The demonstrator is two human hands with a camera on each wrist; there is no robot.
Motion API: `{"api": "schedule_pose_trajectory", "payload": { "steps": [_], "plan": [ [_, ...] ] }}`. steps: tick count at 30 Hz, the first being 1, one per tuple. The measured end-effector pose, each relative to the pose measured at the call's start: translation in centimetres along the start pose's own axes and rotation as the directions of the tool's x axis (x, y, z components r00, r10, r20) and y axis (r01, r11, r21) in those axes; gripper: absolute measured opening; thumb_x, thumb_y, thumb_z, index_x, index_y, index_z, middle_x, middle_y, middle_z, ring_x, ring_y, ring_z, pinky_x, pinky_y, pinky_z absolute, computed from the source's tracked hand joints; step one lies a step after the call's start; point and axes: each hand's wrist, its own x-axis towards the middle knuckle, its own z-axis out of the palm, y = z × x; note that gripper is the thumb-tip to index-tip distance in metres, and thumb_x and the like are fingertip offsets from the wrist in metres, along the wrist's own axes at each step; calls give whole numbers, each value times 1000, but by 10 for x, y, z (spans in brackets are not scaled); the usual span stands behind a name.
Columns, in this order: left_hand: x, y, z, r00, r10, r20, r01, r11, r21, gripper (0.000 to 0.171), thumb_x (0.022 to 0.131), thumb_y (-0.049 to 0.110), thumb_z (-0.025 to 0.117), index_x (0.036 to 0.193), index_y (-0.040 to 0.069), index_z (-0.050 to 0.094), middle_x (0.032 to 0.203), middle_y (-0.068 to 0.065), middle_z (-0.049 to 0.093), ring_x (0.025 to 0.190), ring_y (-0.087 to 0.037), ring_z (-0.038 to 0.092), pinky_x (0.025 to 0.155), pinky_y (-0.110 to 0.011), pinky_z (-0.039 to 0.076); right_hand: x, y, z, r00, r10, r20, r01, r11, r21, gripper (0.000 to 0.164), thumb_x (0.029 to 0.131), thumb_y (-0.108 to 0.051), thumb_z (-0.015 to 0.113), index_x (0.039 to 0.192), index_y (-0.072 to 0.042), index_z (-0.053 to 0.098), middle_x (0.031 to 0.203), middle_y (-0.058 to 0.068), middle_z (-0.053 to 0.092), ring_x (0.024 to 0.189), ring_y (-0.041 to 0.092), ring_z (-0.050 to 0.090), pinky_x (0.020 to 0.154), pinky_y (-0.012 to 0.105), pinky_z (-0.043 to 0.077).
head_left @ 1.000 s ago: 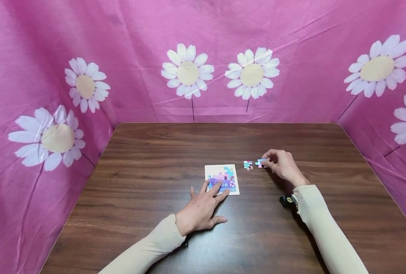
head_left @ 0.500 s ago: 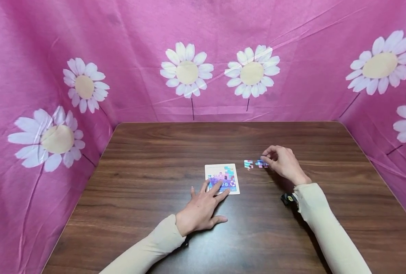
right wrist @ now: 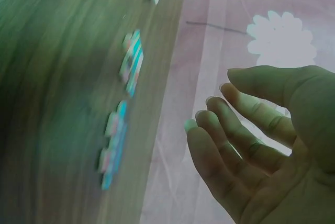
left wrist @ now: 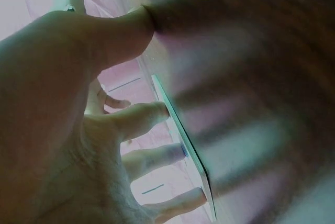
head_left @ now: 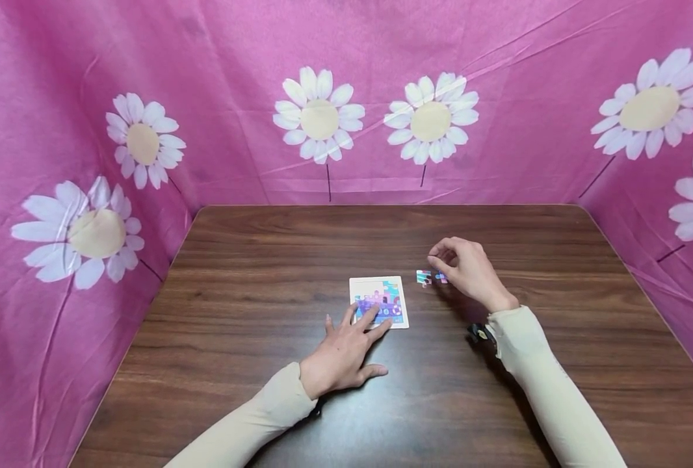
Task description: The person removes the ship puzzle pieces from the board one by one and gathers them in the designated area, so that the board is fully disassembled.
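1. The puzzle board (head_left: 367, 286) lies on the worktop (head_left: 253, 273), roughly midway between its left and right edges. Its near and right-hand parts are filled; its far left part is pale and unfilled.
2. The striped piece (head_left: 424, 277) lies near the board, on the side toward the worktop's right edge. The second piece (head_left: 442, 277) lies just beyond it, partly hidden by the right hand (head_left: 474, 272) in the head view. Whether either is several joined parts cannot be told.
3. The right hand hangs above the worktop, apart from both pieces. Its grip is narrow and holds nothing: the fingers bend gently, thumb and fingertips near one another.
4. The left hand (head_left: 340, 354) rests its fingertips on the board's near part, fingers spread, thumb off the board. Its grip is wide and clasps nothing.
5. The step in hand looks like fetching a piece for the unfilled part. A light pinch on opposite edges would probably serve best, leaving the tabs free.
6. Light left-hand pressure should stop the board sliding.
7. Matching picture and tabs before lowering the piece flat would likely avoid forcing; a tilted piece could lift its neighbours.
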Motion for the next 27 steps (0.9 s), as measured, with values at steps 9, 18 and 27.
{"api": "schedule_pose_trajectory", "payload": {
  "steps": [9,18,27],
  "plan": [
    [0,-1,1,1000,1,1,-1,1000,5,80,95,62,66,163,30,37,173,-7,30,153,-46,35,100,-77,45,1,-34,16,997,-68,20,69,997,-37,6,95,-17,76,100,-12,75,94,3,74,84,20,72,77,43,57],
    [0,-2,1,1000,3,1,-3,1000,7,80,95,61,66,163,30,38,173,-7,30,153,-47,35,99,-78,45,-1,-58,34,990,-118,82,117,993,12,7,96,-18,76,100,-12,78,95,1,73,84,17,71,76,42,58],
    [1,-1,1,1000,1,-2,-1,1000,19,80,95,63,65,163,30,37,173,-7,30,153,-46,35,99,-78,46,-4,-55,46,956,-77,284,100,993,-68,21,94,-18,78,111,-6,79,103,8,70,88,21,72,76,39,58]
  ]
}}
